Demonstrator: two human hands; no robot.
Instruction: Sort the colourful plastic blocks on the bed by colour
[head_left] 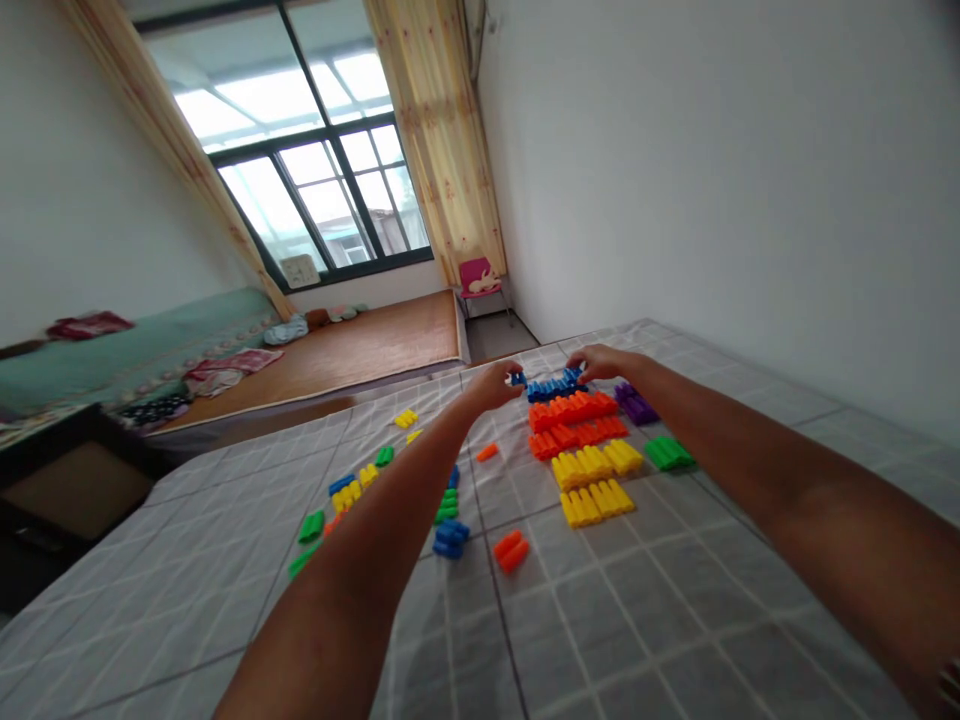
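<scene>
My left hand (493, 386) pinches a small blue plastic piece (517, 379) at the left end of a blue row. At the other end, the fingers of my right hand (600, 362) close on another blue piece (573, 376). Between them lies the row of blue tube-like pieces (553, 390). Nearer to me come orange rows (571, 410) and yellow rows (598, 502), laid side by side. Purple pieces (636, 403) and a green group (669, 453) lie beneath and beside my right forearm.
A grey checked sheet (600, 620) covers the bed. Loose pieces lie around my left arm, among them a blue cluster (451, 538), an orange pair (511, 551) and yellow ones (406, 418). A wall (720, 170) borders the right; a pink chair (478, 277) stands beyond.
</scene>
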